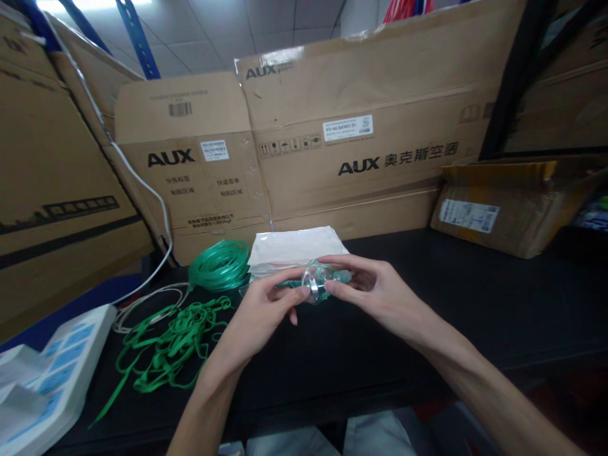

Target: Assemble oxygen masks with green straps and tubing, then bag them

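Between both hands, above the black table, is a clear green-tinted oxygen mask (319,273) with a shiny metal nose strip. My left hand (280,297) pinches its left edge, thumb near the strip. On the other side my right hand (368,282) grips it with thumb and fingers, by the green connector end. Behind the mask lies a stack of white plastic bags (297,247). A coil of green tubing (219,263) rests left of the bags. Nearer me, a tangle of green elastic straps (178,345) is left of my left hand.
A white power strip (71,373) with plugs sits at the left front, its white cable (161,202) rising beside the boxes. Large cardboard panels (304,171) stand along the back. At the right is an open cardboard box (503,202) on the black table (475,304).
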Demonstrator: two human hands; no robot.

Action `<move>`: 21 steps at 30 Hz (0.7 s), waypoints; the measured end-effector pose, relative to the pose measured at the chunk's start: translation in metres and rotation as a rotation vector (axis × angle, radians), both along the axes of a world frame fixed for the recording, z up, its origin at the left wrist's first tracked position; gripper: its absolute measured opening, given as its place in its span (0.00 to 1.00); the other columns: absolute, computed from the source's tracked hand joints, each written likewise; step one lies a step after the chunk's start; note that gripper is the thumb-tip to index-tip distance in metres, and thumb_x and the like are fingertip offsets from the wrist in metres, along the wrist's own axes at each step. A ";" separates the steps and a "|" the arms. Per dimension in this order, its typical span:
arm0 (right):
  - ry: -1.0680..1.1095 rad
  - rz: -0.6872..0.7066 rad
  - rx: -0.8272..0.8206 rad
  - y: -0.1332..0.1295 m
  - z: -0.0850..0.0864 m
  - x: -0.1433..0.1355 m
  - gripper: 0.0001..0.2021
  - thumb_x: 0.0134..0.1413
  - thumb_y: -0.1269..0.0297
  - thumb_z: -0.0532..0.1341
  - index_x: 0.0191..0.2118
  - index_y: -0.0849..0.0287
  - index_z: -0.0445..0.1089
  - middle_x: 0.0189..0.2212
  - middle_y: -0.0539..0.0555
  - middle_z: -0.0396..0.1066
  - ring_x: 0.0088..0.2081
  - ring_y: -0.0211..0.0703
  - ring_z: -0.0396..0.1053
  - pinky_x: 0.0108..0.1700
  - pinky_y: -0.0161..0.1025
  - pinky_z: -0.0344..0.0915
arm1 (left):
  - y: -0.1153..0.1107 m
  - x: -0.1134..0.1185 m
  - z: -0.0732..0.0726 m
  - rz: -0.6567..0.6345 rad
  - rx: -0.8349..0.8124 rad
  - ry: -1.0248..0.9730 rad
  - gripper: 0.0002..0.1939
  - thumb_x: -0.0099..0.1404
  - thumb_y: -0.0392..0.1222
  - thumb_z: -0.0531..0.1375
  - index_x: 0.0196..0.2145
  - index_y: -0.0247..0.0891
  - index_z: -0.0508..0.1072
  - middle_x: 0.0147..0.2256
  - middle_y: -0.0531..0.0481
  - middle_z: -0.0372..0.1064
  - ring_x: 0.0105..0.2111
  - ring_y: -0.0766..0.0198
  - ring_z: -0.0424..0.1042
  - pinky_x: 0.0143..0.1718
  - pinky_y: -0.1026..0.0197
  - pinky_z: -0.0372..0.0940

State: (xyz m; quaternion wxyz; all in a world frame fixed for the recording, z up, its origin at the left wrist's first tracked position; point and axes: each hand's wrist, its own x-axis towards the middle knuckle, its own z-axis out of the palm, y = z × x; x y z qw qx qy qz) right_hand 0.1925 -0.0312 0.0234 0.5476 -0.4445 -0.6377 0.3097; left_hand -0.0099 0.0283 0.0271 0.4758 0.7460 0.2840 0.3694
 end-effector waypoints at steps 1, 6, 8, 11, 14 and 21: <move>-0.001 0.000 -0.003 0.000 0.000 0.000 0.19 0.55 0.58 0.68 0.52 0.56 0.76 0.50 0.56 0.78 0.51 0.53 0.75 0.54 0.49 0.70 | 0.001 0.000 -0.001 -0.003 0.007 0.014 0.22 0.66 0.49 0.64 0.54 0.38 0.77 0.36 0.47 0.78 0.28 0.66 0.68 0.24 0.68 0.64; -0.012 -0.011 -0.026 0.001 -0.001 0.000 0.20 0.56 0.57 0.67 0.53 0.57 0.76 0.51 0.56 0.78 0.52 0.52 0.75 0.55 0.48 0.70 | 0.003 0.000 -0.005 -0.002 0.024 0.015 0.23 0.66 0.51 0.64 0.55 0.38 0.77 0.40 0.46 0.78 0.24 0.69 0.65 0.24 0.67 0.63; -0.023 -0.006 -0.020 0.001 -0.001 -0.001 0.20 0.56 0.57 0.68 0.53 0.56 0.75 0.51 0.56 0.77 0.52 0.51 0.75 0.56 0.47 0.70 | 0.003 0.000 -0.004 0.000 0.021 0.015 0.23 0.66 0.51 0.64 0.54 0.36 0.77 0.39 0.45 0.77 0.24 0.69 0.65 0.23 0.67 0.63; -0.052 -0.005 0.000 0.001 -0.002 -0.001 0.20 0.56 0.59 0.67 0.54 0.57 0.75 0.52 0.56 0.77 0.52 0.50 0.75 0.56 0.46 0.71 | 0.001 0.000 -0.003 0.000 0.024 0.027 0.23 0.66 0.50 0.64 0.55 0.36 0.76 0.36 0.46 0.77 0.23 0.69 0.65 0.23 0.67 0.62; -0.086 -0.012 0.012 0.001 -0.002 0.000 0.20 0.56 0.59 0.68 0.54 0.56 0.75 0.52 0.56 0.77 0.52 0.51 0.75 0.56 0.48 0.71 | -0.001 0.000 -0.003 -0.012 0.051 0.048 0.22 0.67 0.49 0.63 0.56 0.38 0.76 0.38 0.47 0.77 0.22 0.71 0.65 0.23 0.67 0.63; -0.070 -0.003 0.024 0.002 -0.004 0.000 0.20 0.57 0.60 0.67 0.54 0.55 0.75 0.52 0.55 0.77 0.52 0.51 0.75 0.55 0.47 0.71 | -0.004 0.003 -0.004 0.001 0.064 0.068 0.25 0.67 0.50 0.63 0.58 0.37 0.73 0.42 0.44 0.76 0.20 0.71 0.65 0.17 0.68 0.62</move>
